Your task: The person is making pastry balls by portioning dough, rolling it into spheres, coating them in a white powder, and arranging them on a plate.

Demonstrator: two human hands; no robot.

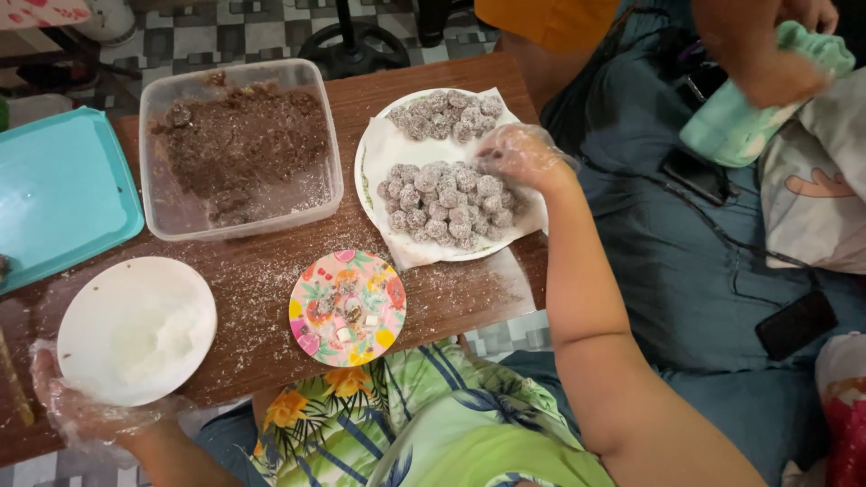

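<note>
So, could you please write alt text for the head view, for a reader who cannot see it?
A person's gloved right hand reaches over a plate of coated balls on a wooden table. Their gloved left hand touches a white plate of white flakes, near a tub of brown mix, a floral plate and a teal lid.

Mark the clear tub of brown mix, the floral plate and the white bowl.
clear tub (180, 216): head view, bare inner wall near the front left corner
floral plate (311, 298): head view, left rim
white bowl (95, 311): head view, bare left inside
</note>
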